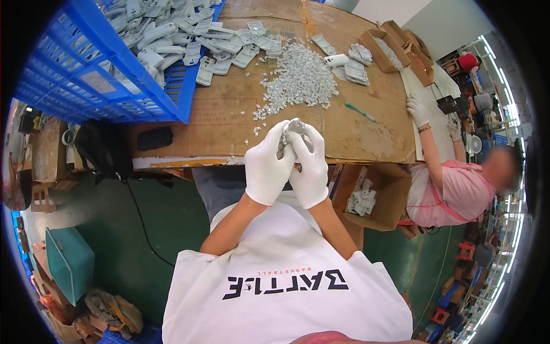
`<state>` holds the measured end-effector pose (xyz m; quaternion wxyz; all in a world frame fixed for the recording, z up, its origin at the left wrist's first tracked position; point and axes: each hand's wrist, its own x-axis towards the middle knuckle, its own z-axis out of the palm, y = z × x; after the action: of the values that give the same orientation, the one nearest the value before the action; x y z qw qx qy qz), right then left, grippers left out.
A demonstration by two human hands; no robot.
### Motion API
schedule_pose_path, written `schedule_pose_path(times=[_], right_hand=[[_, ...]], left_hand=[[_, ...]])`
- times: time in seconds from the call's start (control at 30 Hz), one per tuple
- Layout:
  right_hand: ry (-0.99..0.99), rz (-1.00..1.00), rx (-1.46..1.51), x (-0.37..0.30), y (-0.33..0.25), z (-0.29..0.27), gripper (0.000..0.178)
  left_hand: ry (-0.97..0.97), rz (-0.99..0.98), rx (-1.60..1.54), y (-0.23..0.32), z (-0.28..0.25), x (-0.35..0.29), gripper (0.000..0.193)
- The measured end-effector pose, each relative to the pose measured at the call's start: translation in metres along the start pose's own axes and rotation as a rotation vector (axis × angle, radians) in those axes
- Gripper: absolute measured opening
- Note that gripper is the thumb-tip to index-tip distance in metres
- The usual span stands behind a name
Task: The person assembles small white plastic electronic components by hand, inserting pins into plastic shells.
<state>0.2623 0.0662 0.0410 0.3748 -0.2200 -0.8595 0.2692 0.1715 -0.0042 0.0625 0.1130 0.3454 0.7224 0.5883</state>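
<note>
My left hand and my right hand, both in white knit gloves, meet just over the table's near edge. Their fingers are closed together around a small greyish-white part, mostly hidden by the gloves, so its kind cannot be made out. Just beyond the fingertips spreads a heap of small white plastic bits, with a few loose ones trailing toward my left hand. Farther back on the left, several white plastic housings lie strewn on the cardboard-covered table.
A blue crate full of white housings stands at the left. A teal pen and small stacked housings lie right of the heap. An open carton holds white parts below the table edge. A co-worker with gloved hands sits at right.
</note>
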Motion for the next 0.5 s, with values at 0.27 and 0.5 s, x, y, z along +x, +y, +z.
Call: schedule_pose_path(times=[0.27,0.5], right_hand=[[0.055,0.035,-0.058,0.009,0.020,0.007,0.044],[-0.020,0.186,-0.045,0.015,0.050,0.018,0.037]], left_hand=[[-0.091,-0.001,0.013,-0.016,0.018,0.014,0.044],[-0.215,-0.078,0.053,-0.034,0.025,0.034,0.048]])
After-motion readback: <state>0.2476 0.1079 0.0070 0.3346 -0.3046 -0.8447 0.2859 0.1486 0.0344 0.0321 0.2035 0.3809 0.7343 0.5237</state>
